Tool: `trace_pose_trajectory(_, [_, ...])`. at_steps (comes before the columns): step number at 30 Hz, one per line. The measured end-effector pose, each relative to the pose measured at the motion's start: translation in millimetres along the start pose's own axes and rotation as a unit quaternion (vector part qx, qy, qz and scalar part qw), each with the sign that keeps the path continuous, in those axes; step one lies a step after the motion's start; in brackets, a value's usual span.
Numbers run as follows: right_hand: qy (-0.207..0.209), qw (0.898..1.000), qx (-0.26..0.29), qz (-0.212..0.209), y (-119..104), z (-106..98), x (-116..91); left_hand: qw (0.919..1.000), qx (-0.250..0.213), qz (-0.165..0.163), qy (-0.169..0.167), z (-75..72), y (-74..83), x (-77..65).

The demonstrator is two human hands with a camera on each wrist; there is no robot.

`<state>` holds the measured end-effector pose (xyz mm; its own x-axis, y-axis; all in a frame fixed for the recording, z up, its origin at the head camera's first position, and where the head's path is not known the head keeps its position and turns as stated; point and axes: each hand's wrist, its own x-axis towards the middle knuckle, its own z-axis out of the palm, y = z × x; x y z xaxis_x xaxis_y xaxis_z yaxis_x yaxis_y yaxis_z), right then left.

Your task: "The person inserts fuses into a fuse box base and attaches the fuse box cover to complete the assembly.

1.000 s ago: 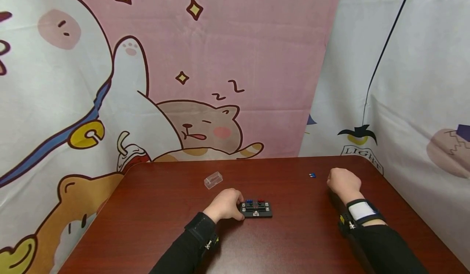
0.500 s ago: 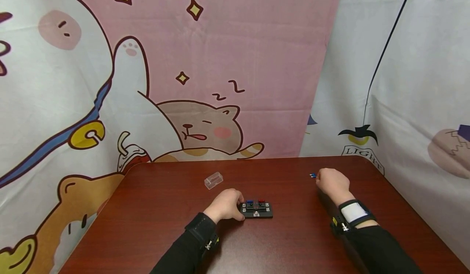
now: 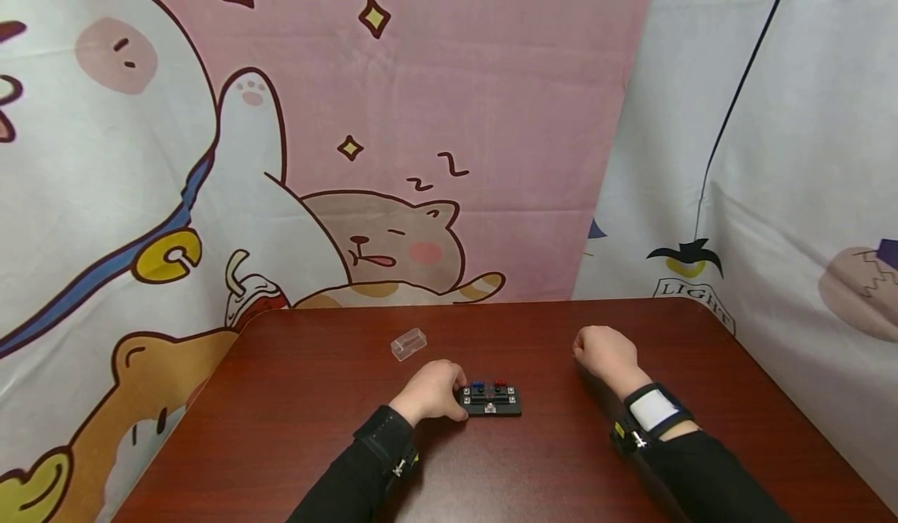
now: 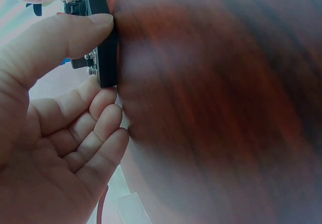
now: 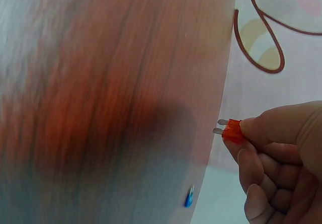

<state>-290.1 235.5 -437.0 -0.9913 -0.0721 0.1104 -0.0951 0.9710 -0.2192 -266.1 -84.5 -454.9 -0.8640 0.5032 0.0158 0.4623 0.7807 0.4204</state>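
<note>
My left hand holds the left end of a black fuse block on the table. In the left wrist view its thumb lies across the block's near side, with the fingertips by the end edge. Blue and red fuses stand in the block's far row, and metal screw terminals show on top. Right of the block and farther back, my right hand pinches a red blade fuse between thumb and forefinger. The fuse's two metal prongs point away from the fingers; the head view hides it.
A clear plastic cover lies on the brown table behind the left hand. One blue fuse lies on the table in the right wrist view. A printed cloth hangs behind the table's far edge.
My right hand has moved left across the table, past the spot where the blue fuses lay, which it now covers in the head view. The left hand and block stay put.
</note>
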Motion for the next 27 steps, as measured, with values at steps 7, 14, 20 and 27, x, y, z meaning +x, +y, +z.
trace_pose_trajectory(7, [0.004,1.0,0.002,-0.014,-16.1,6.1,0.1,1.0,0.004,-0.003,-0.001,-1.0,1.1,0.1])
trace_pose_trajectory(14, [0.002,0.999,0.008,-0.037,-36.6,9.5,-1.4,0.9999,0.01,0.007,-0.001,-0.5,1.1,1.2])
trace_pose_trajectory(20, [0.004,0.998,0.011,-0.055,-52.6,12.1,-2.1,0.9999,0.01,0.004,-0.002,-1.2,1.3,1.0])
trace_pose_trajectory(27, [0.006,0.997,0.015,-0.079,-68.6,12.6,-4.4,1.0,0.008,0.003,-0.002,-1.0,0.7,1.4])
